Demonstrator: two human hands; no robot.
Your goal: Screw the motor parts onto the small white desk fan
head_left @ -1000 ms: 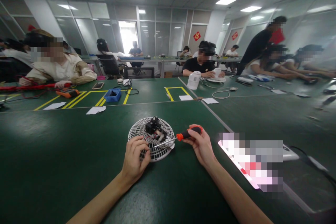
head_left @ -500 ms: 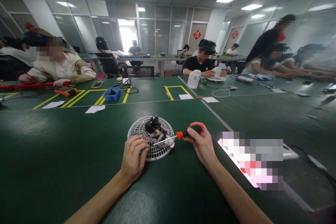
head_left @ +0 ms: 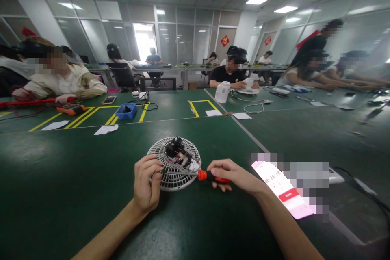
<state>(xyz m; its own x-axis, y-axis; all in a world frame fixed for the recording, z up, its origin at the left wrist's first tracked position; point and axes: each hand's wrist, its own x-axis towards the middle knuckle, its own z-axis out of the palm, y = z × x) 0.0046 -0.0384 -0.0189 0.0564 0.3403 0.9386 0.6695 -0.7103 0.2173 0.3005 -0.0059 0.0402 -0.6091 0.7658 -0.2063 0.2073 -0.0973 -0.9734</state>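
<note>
Between the two hands, and slightly beyond them, the white grille [head_left: 178, 183] lies flat on the green bench [head_left: 76, 178], serving as landmark for all that follows. An assembly [head_left: 176, 149] of black parts and wiring rests on the grille, mostly over its far half. At the grille's near left edge, the left hand [head_left: 146, 178] is partly curled, thumb drawn close to the fingertips; whether it pinches a wire or the tool's tip cannot be told. Just right of the grille, the right hand [head_left: 230, 174] is closed loosely about the handle of a screwdriver [head_left: 202, 175], palm down. The shaft runs leftward from the grille's right edge, low across its near half, toward the left fingertips. Well to the grille's right lies a lit phone [head_left: 278, 187], partly blurred. Beyond the grille stand a blue tray [head_left: 126, 116], leftward, and a white housing [head_left: 222, 92], rightward.
</note>
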